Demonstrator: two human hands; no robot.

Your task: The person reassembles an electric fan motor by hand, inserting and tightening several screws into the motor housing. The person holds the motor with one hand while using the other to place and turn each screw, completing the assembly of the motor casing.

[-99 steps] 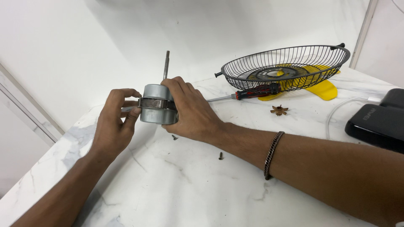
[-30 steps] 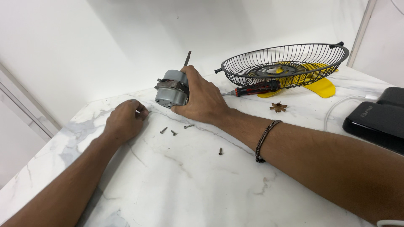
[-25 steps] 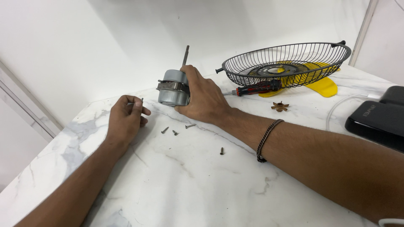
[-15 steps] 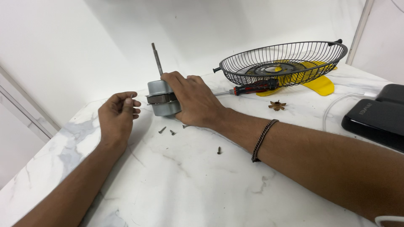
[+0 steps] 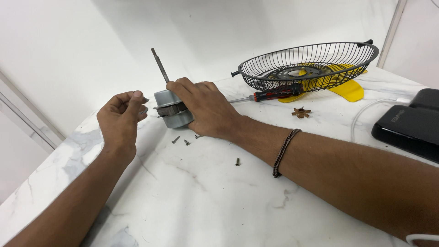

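Note:
My right hand (image 5: 206, 110) grips a grey fan motor (image 5: 170, 110) standing on the white marble table (image 5: 192, 201), its steel shaft (image 5: 160, 65) pointing up and slightly left. Just left of the motor, my left hand (image 5: 120, 120) hovers with thumb and fingertips pinched on a small screw (image 5: 144, 99), barely visible. Several loose screws (image 5: 184, 140) lie on the table below the motor, and another single screw (image 5: 237, 161) sits nearer me.
A black wire fan guard (image 5: 311, 66) rests at the back over a yellow fan blade (image 5: 347, 89). A red-and-black screwdriver (image 5: 270, 95) lies before it. A small brown star-shaped part (image 5: 301, 112), a white cable (image 5: 366, 114) and black casings (image 5: 409, 126) are at right.
My right hand has tipped the motor upright, the shaft swinging from right to up-left. My left hand picked a screw off the table and raised it beside the motor.

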